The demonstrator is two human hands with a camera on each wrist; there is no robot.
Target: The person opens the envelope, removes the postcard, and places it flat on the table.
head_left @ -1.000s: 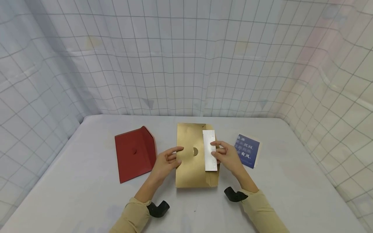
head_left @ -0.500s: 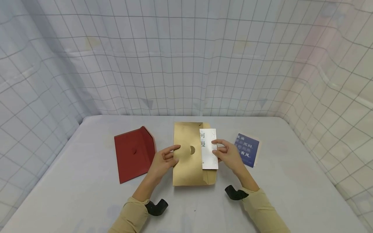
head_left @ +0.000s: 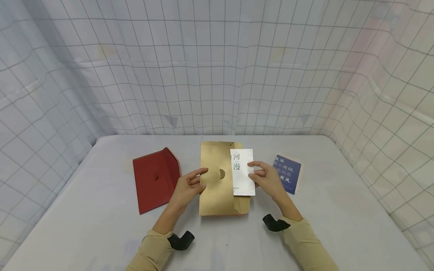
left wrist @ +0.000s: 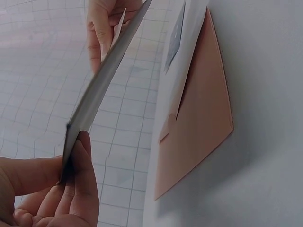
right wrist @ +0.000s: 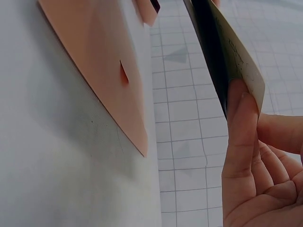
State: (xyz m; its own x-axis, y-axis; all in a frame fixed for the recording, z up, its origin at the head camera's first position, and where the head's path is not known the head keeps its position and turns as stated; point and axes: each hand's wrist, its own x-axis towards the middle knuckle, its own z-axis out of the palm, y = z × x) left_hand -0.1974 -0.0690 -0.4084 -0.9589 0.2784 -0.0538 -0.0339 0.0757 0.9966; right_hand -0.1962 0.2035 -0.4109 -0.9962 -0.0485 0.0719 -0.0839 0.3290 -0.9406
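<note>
A gold envelope (head_left: 217, 188) with a half-round notch is held up over the table, its opening toward the right. My left hand (head_left: 185, 189) pinches its left edge between thumb and fingers; the left wrist view shows the envelope (left wrist: 102, 75) nearly edge-on in that grip. A white card (head_left: 243, 177) with green characters sticks out of the opening, its left part hidden inside. Thumb and fingers of my right hand (head_left: 266, 178) pinch the card's right edge. In the right wrist view the card (right wrist: 248, 68) is seen close up between thumb and fingers.
On the white table (head_left: 339, 218) a red envelope (head_left: 154, 184) lies to the left, its flap on the right side. A blue card with white characters (head_left: 286, 173) lies to the right, over a paler sheet. A checked curtain (head_left: 217, 75) hangs around the table.
More of the white card shows outside the gold envelope, and its green characters have come into view. The envelope and left hand have moved slightly left; the right hand has moved slightly right.
</note>
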